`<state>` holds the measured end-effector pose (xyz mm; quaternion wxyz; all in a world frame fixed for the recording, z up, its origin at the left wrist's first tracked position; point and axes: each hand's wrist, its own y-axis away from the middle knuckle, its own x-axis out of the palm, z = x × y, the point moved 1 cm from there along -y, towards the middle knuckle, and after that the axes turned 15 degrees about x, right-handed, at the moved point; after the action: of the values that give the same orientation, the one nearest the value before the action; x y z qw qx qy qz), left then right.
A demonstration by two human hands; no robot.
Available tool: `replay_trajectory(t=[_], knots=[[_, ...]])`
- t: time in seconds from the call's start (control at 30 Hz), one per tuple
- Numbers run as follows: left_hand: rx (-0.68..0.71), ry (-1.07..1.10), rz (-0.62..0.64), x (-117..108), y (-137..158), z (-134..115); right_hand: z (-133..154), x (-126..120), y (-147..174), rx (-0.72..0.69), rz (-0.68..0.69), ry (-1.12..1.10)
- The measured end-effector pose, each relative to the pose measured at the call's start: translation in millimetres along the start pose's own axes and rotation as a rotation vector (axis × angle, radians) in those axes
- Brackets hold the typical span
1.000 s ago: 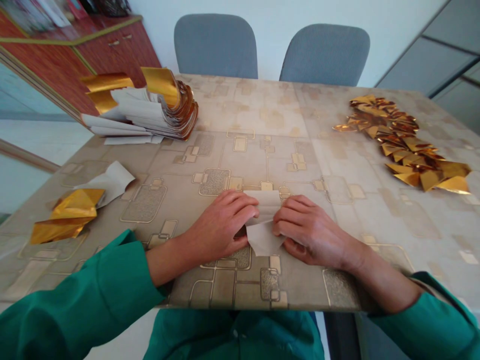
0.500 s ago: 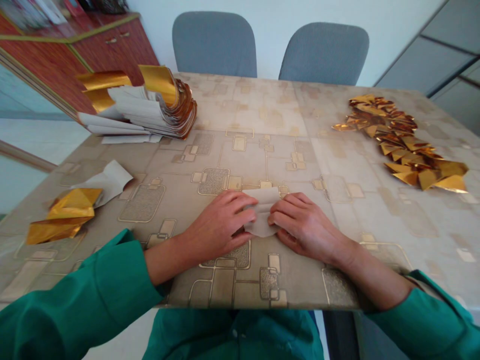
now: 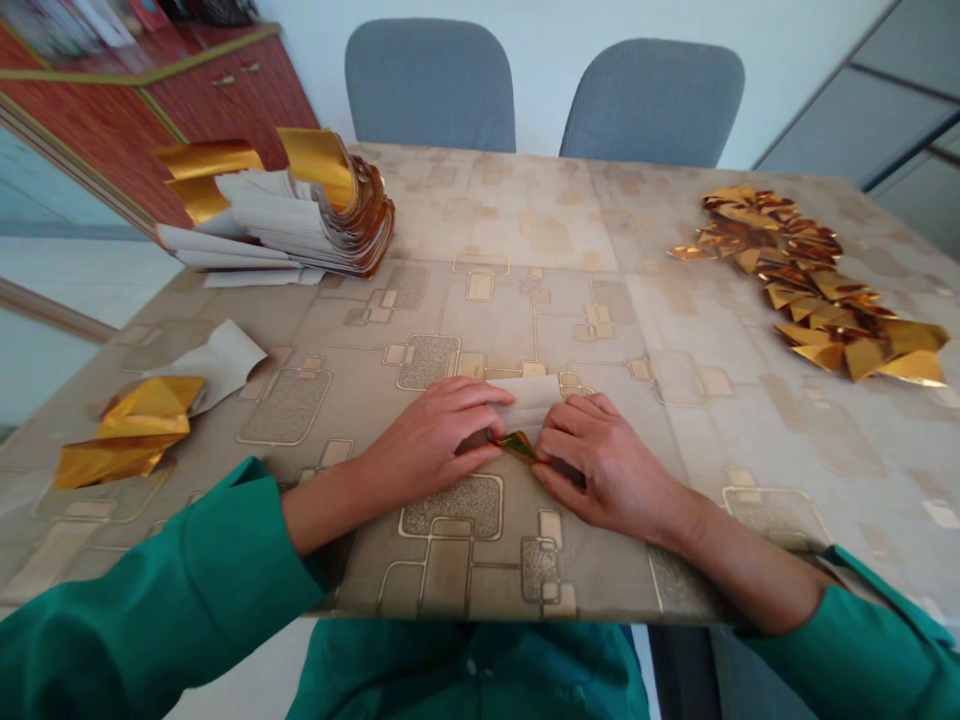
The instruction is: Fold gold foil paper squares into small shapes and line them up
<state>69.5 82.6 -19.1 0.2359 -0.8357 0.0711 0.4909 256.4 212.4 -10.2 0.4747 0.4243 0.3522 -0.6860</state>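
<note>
A sheet of gold foil paper (image 3: pixel 531 392), pale side up, lies on the table between my hands. Its near edge is turned up, so a strip of gold shows there. My left hand (image 3: pixel 448 435) pinches the left end of that turned edge between thumb and fingers. At the right end, my right hand (image 3: pixel 592 455) grips the same edge with curled fingers. Both hands rest low over the tabletop and cover the sheet's sides.
A thick stack of gold foil paper (image 3: pixel 300 225) stands at the back left. Nearer lie crumpled gold pieces (image 3: pixel 139 430) and a pale sheet (image 3: pixel 225 362). Folded gold pieces (image 3: pixel 817 285) form a long pile at right. Two grey chairs (image 3: pixel 431 85) stand behind the patterned table (image 3: pixel 525 220).
The sheet's near edge has been lifted and folded away from me, so its gold underside now shows. My hands have stayed at the sheet's two sides, with the fingers drawn onto that edge.
</note>
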Motion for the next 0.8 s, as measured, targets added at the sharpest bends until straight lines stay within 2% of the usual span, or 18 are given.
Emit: replay_trajectory(t=[0.5, 0.67, 0.8], knots=[[0.029, -0.032, -0.047, 0.8, -4.6, 1.3, -4.3, 3.1, -0.2, 0.019, -0.005, -0.029], [-0.091, -0.183, -0.120, 4.2, -12.1, 2.2, -6.4, 4.6, -0.4, 0.019, -0.047, -0.023], [-0.122, -0.224, -0.094, 5.5, -14.2, 2.1, -6.6, 5.0, 0.0, 0.001, -0.065, 0.004]])
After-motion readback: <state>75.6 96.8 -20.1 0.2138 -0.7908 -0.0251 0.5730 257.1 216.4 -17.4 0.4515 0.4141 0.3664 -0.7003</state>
